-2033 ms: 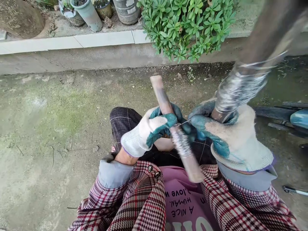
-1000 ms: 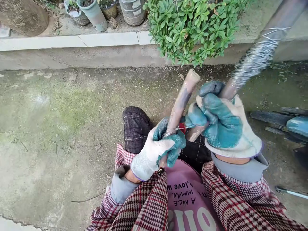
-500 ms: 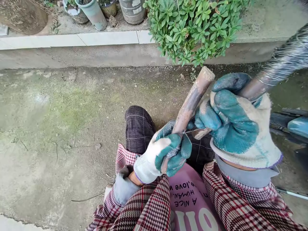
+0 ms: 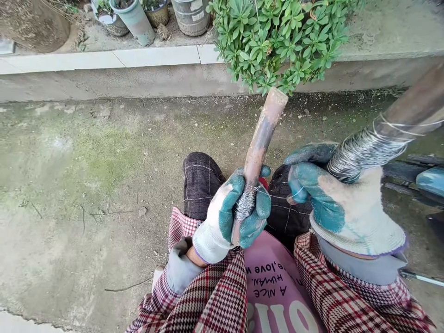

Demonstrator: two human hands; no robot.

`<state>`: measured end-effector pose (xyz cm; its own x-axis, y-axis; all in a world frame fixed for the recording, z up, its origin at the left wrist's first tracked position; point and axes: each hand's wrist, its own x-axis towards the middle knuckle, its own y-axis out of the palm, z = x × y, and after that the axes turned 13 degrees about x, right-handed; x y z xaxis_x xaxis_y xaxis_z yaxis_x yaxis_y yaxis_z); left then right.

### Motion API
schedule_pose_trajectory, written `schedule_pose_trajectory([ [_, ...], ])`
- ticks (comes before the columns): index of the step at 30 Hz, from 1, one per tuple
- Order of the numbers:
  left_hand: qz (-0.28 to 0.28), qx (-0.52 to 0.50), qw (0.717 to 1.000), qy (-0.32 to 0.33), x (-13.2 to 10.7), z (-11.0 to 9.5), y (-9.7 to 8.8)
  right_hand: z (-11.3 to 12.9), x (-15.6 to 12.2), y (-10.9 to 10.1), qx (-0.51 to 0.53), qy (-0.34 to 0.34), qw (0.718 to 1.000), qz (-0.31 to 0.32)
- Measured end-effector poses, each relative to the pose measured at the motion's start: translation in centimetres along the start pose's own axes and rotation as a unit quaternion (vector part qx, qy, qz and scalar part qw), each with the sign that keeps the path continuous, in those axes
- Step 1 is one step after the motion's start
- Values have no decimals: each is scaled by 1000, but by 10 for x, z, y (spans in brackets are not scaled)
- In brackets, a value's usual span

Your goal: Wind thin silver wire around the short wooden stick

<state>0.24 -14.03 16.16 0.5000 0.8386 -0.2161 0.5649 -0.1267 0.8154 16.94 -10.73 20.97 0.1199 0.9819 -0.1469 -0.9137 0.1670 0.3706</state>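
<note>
Over the person's lap, the left hand [image 4: 225,217], in a white knitted glove with teal rubber coating, is closed around a short, brown, round wooden stick [image 4: 263,134]. Its bare upper end tilts forward and to the right, while a tight coil of silvery wire [image 4: 244,203] wraps its lower part, between the gloved fingers and thumb. One thin silvery strand [image 4: 282,197] stretches from the coil to the fingertips of the right hand [image 4: 340,199], gloved alike. That hand is curled around a thicker, dark brown stick [image 4: 416,108], loosely wound with more wire [image 4: 369,150], slanting up and out to the right. Dark checked trousers [image 4: 201,182] show beneath.
</note>
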Motion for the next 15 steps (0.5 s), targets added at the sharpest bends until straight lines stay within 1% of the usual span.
schedule_pose_trajectory([
  [3,-11,4,1000,10,1,2,0,1,-2,-1,-45,4,999,28],
  [6,-40,28,999,3,4,4,0,0,-5,-2,-129,-4,989,73],
  [8,-54,41,998,4,5,5,0,-1,-7,-4,-214,-34,972,94],
  [10,-48,49,998,7,5,6,0,-1,-7,-7,-291,-71,946,120],
  [12,-49,57,997,1,3,7,0,0,-6,-9,-345,-95,922,148],
  [13,-58,62,996,-9,2,8,-1,2,-6,-9,-362,-103,912,160],
  [15,-87,74,992,-49,1,9,-3,6,-4,-8,-398,-117,893,174],
])
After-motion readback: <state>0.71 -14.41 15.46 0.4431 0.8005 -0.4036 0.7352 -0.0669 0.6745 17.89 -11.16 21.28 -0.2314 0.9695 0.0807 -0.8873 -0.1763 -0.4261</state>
